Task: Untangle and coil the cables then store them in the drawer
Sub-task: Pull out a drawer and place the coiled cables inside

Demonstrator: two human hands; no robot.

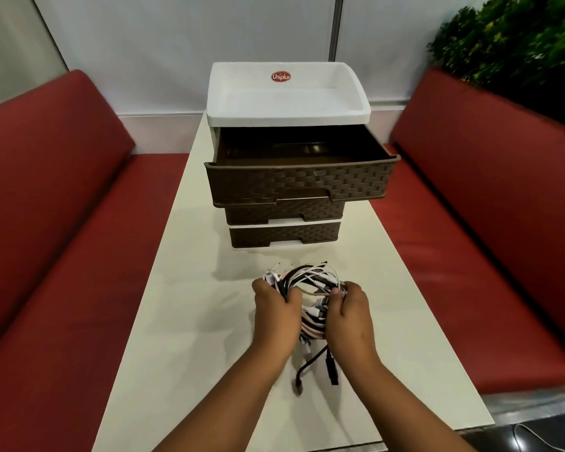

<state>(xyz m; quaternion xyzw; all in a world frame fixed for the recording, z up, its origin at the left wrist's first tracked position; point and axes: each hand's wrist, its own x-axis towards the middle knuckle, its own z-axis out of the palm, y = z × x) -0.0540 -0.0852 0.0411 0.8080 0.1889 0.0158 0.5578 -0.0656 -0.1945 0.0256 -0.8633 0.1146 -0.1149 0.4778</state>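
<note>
Red padded seats (62, 223) run down both sides of a long pale bench (190, 321), with a grey-white wall behind and some green plant (516, 44) poking in at the top right corner. At the far end of the bench sits a small drawer unit (287, 102) — white frame with a tray-style top and a red Uniplus sticker (281, 76) on the back rim. It has three brown woven-look drawers; the top drawer (300, 182) is pulled well out and looks dark inside, can't really tell if anything's in it, while the two below are pushed in. Nearer the camera, both hands are wrapped around one messy bundle of cables (313, 285), a mix of white and black ones, held just above the bench in front of the unit. Left hand (276, 309) is closed on the left side of the bundle, right hand (351, 316) closed on the right side, fingers curled over the loops. A couple of black ends with plugs hang down between the wrists — those reach toward the bench, though I can't tell if they touch it.
</note>
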